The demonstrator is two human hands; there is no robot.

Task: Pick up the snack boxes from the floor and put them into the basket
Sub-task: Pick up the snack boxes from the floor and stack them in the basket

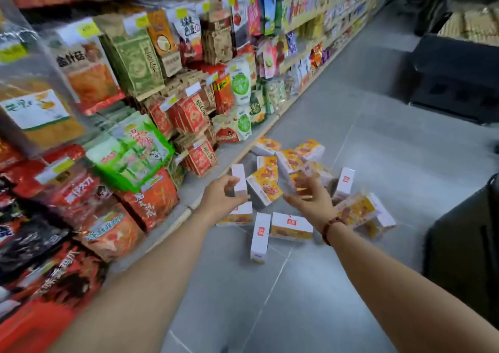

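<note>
- Grey tiled shop floor (337, 125) beside long shelves (305, 17) crammed with bright snack bags.
- Scattered at the shelf foot: small rectangular cardboard snack boxes (266, 182), white-sided with a red logo and orange-yellow printed faces, some flat, some on edge.
- Left hand (220, 197) over the pile, fingers apart, curved beside an upright white box (239, 175); contact unclear.
- Right hand (310, 200), red-brown beaded bracelet (330, 228) at the wrist, fingers spread, holding nothing.

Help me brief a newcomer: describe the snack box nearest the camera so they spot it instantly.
Beside the long snack shelf, yellow-and-white snack boxes litter the grey floor. The nearest box lies at the pile's camera-side edge. Its long, mostly white face with one red logo runs toward the camera, unlike its yellow-fronted neighbours.
</note>
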